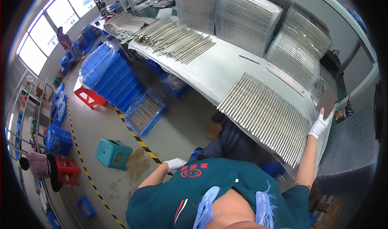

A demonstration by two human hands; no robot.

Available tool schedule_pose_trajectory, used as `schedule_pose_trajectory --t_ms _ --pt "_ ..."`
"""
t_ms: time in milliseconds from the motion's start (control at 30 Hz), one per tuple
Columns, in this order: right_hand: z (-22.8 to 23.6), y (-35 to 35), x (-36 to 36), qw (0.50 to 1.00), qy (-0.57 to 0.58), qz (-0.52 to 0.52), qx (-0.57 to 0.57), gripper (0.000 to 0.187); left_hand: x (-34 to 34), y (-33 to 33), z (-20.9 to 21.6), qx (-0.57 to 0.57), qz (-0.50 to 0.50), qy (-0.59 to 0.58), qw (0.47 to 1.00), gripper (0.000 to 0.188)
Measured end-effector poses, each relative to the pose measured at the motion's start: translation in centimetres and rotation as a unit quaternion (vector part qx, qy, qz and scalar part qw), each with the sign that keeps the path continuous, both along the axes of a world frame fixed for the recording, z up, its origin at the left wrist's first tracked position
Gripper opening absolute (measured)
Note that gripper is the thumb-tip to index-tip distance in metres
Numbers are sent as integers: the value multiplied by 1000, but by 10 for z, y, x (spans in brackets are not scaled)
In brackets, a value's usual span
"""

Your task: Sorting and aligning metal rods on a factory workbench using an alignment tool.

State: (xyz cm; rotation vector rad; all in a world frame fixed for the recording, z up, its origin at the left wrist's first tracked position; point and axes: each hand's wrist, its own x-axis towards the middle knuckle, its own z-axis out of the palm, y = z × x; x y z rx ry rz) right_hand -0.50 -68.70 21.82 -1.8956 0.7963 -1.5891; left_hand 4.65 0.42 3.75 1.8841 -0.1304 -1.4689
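Observation:
My right hand (319, 126), in a white glove, is at the right end of the table, its thumb and fingers closed on the lower edge of a flat brown rectangular piece (326, 100). Beside it lies a wide row of slim silvery metal rods (264, 118), set side by side along the table's near edge. My left hand (175, 164), also gloved in white, is low by my lap, off the table. Its fingers look stretched out flat with nothing in them, though my shirt hides part of the hand.
Beyond the row lie a few separate rods (285, 79) and one dark thin rod (249, 59). Stacks of clear plastic trays (246, 21) line the table's back. More rods (173, 41) are heaped further left. Blue crates (111, 77) and a green stool (113, 153) stand on the floor; two people are farther off.

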Motion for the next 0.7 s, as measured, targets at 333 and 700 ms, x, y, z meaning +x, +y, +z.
schedule_pose_trajectory --t_ms 333,700 --pt "3 2 1 999 -2 -10 -34 73 120 -69 196 -290 219 -170 916 57" --pt "30 46 3 998 -1 59 -22 69 227 -268 220 -516 310 -34 798 68"
